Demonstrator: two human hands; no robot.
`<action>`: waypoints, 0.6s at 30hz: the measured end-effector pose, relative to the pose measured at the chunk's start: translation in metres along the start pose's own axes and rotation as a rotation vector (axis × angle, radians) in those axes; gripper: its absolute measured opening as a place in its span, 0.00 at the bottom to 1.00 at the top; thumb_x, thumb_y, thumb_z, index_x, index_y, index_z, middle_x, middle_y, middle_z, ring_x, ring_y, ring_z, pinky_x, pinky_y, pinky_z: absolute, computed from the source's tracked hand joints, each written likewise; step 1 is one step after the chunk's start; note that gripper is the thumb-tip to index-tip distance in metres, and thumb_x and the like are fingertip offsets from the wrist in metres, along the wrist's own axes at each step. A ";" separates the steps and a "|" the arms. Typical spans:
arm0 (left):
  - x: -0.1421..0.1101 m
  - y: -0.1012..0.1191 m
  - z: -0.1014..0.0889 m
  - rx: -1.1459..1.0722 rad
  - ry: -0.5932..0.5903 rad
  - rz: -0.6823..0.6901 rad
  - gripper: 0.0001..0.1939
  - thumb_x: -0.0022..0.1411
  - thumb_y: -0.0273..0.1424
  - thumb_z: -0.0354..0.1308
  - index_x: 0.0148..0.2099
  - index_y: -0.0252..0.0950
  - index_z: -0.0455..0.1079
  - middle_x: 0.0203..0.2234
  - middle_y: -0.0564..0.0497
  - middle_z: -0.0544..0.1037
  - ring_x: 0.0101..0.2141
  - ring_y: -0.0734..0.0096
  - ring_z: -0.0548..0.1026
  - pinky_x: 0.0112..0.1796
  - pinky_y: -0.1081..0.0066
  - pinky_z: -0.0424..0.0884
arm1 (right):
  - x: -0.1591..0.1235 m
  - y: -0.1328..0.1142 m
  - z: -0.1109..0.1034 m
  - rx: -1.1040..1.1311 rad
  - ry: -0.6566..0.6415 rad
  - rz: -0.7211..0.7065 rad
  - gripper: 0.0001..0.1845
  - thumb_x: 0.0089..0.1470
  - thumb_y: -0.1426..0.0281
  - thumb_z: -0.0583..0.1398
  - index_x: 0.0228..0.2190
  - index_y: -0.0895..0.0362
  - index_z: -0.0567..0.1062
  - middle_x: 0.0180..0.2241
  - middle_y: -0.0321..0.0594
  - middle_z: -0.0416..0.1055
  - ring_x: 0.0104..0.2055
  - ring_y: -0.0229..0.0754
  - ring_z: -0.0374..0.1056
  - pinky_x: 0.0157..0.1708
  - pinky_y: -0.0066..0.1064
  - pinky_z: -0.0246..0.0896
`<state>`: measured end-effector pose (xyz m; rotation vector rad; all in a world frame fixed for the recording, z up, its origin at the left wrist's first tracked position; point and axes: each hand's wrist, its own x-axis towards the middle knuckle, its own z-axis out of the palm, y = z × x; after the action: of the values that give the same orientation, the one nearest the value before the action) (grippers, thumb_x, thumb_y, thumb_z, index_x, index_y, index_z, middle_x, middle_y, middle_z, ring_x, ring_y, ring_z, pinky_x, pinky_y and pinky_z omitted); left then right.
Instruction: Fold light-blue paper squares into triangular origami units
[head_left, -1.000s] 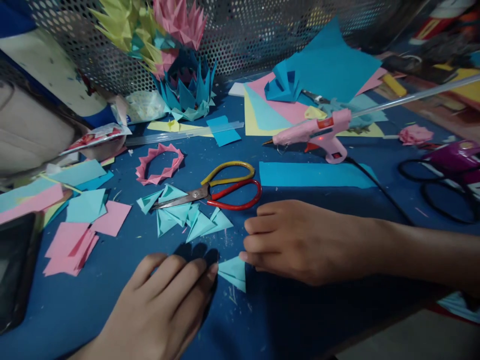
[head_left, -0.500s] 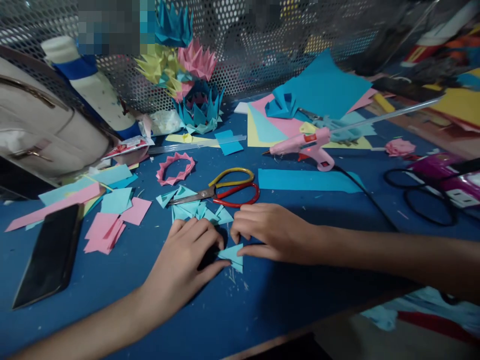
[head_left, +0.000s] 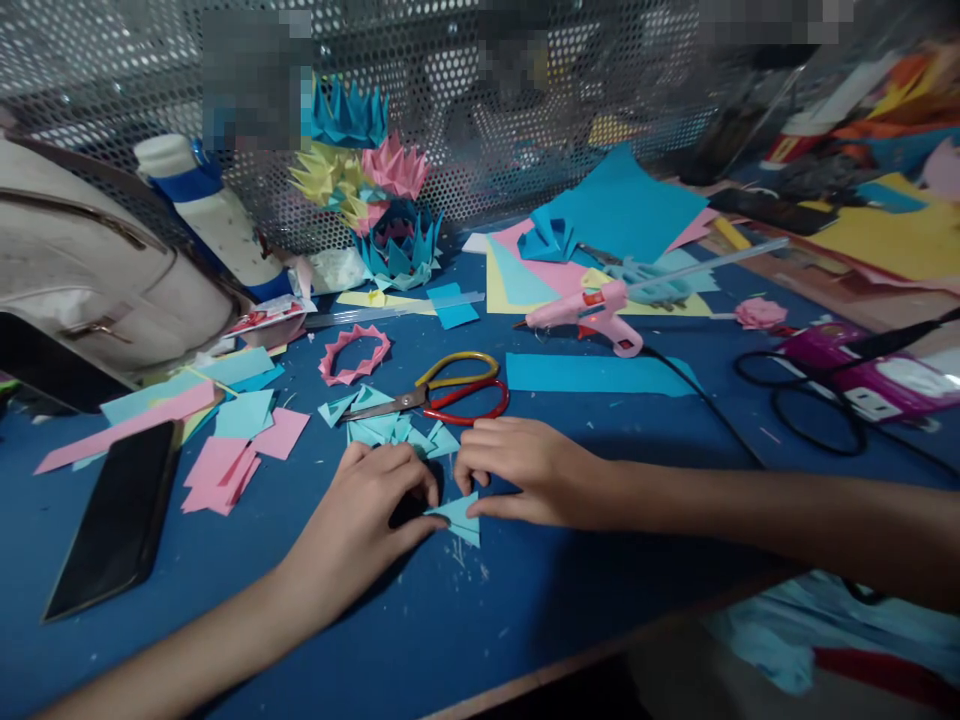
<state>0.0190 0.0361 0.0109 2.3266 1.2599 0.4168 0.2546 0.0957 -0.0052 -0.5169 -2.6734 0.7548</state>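
A small light-blue folded paper triangle (head_left: 463,518) lies on the blue table between my hands. My left hand (head_left: 386,500) pinches its left corner, thumb along the lower edge. At the triangle's upper right, my right hand (head_left: 529,470) has its fingers curled and its thumb tip on the paper. Just beyond my fingers is a pile of light-blue folded pieces (head_left: 382,428). Scissors (head_left: 442,388) with one yellow and one red handle rest partly over that pile. Behind them sits a pink zigzag paper ring (head_left: 355,355).
A pink glue gun (head_left: 589,312) lies behind a blue paper strip (head_left: 600,374), its cord running right. Pink paper squares (head_left: 221,470) and a phone (head_left: 112,520) are at left. A bottle (head_left: 210,215), a bag (head_left: 82,250) and folded paper flowers (head_left: 394,240) stand at the back.
The whole view has shifted slightly, showing more of the back. My left thumb has slid back a little toward the triangle's left corner. My right hand stays at its upper right.
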 end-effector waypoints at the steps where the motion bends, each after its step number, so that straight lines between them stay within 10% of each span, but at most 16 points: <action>1: -0.002 0.000 -0.001 0.002 0.007 0.005 0.08 0.63 0.31 0.67 0.38 0.41 0.70 0.35 0.58 0.76 0.37 0.68 0.74 0.38 0.67 0.54 | 0.000 0.000 0.000 0.000 0.002 -0.002 0.09 0.61 0.64 0.63 0.35 0.58 0.72 0.32 0.35 0.67 0.35 0.38 0.60 0.36 0.30 0.51; 18: -0.010 -0.002 0.006 0.000 0.214 0.032 0.06 0.71 0.33 0.58 0.38 0.43 0.73 0.34 0.57 0.78 0.35 0.68 0.72 0.37 0.64 0.53 | 0.000 -0.003 -0.001 -0.178 0.126 -0.139 0.08 0.64 0.69 0.57 0.32 0.57 0.71 0.30 0.35 0.70 0.33 0.38 0.60 0.33 0.29 0.53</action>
<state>0.0151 0.0271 0.0048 2.3540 1.3192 0.6926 0.2538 0.0941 -0.0026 -0.4019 -2.6386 0.4333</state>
